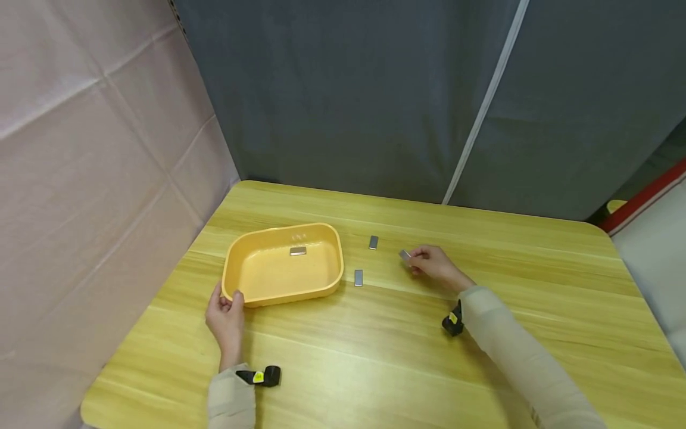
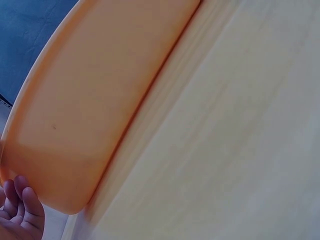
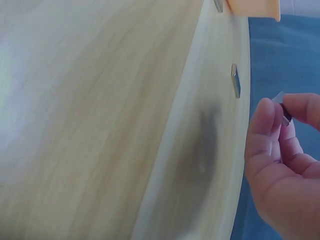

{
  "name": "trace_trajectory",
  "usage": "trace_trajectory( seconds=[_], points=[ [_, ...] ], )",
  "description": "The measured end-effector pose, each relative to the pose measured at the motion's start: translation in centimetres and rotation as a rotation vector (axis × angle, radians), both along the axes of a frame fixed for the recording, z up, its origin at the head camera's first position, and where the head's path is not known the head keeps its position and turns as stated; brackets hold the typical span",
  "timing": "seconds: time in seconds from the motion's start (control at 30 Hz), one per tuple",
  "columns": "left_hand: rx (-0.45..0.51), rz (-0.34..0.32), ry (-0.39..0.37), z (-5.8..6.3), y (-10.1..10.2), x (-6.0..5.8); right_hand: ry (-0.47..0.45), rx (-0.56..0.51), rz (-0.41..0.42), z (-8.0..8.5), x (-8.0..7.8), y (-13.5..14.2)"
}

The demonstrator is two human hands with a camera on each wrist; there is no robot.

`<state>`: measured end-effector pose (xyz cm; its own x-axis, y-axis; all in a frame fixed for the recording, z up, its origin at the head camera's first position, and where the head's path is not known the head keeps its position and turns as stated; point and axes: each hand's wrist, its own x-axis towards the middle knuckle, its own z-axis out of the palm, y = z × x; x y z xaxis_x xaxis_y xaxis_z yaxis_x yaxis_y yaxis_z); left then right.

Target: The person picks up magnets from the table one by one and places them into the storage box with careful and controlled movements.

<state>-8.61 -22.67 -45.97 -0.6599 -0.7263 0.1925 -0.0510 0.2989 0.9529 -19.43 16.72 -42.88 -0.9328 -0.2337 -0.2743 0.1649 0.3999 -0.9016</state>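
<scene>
A yellow plastic basin (image 1: 284,296) with rounded corners sits on the left part of the table, and one small flat silver rectangular block (image 1: 298,251) lies inside it. At the basin's near left corner my left hand (image 1: 225,322) holds the rim, thumb over the edge and fingers outside. My right hand (image 1: 435,267) pinches another silver block (image 1: 404,255) between thumb and fingertips, raised off the table, its shadow showing below in the right wrist view. Between the basin and this hand, two more silver blocks lie on the wood, a farther one (image 1: 373,242) and a nearer one (image 1: 358,277).
The wood-patterned table (image 1: 354,369) has rounded corners. A dark grey curtain (image 1: 343,101) hangs along its far edge, and a pale cloth wall (image 1: 102,179) stands at the left. Beyond the right edge there is a red-edged white panel (image 1: 654,238).
</scene>
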Motion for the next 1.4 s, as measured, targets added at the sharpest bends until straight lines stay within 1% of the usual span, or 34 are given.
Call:
trace_trajectory(
  seconds=[0.1, 0.3, 0.6, 0.73, 0.97, 1.13, 1.4],
  points=[
    [-0.01, 0.001, -0.001, 0.0, 0.1, 0.1, -0.008, -0.02, 0.015, 0.3, 0.1, -0.4],
    [-0.005, 0.004, 0.008, 0.1, 0.1, 0.1, 0.003, -0.052, 0.058, 1.0, 0.1, -1.4],
    [-0.015, 0.004, 0.001, 0.1, 0.0, 0.1, -0.017, -0.101, 0.076, 1.9, 0.0, -3.7],
    [-0.015, 0.007, -0.002, 0.0, 0.0, 0.0, -0.023, -0.107, 0.084, 2.3, -0.1, -4.9],
    [0.0, 0.007, -0.003, 0.0, 0.0, 0.0, -0.02, -0.161, 0.108, 2.5, -0.4, -6.4],
    [-0.002, 0.008, 0.003, 0.0, 0.1, 0.0, -0.021, -0.162, 0.117, 3.0, -0.3, -7.5],
    [0.006, 0.006, -0.007, -0.1, 0.0, 0.1, 0.005, -0.21, 0.172, 3.2, -0.4, -9.1]
  ],
)
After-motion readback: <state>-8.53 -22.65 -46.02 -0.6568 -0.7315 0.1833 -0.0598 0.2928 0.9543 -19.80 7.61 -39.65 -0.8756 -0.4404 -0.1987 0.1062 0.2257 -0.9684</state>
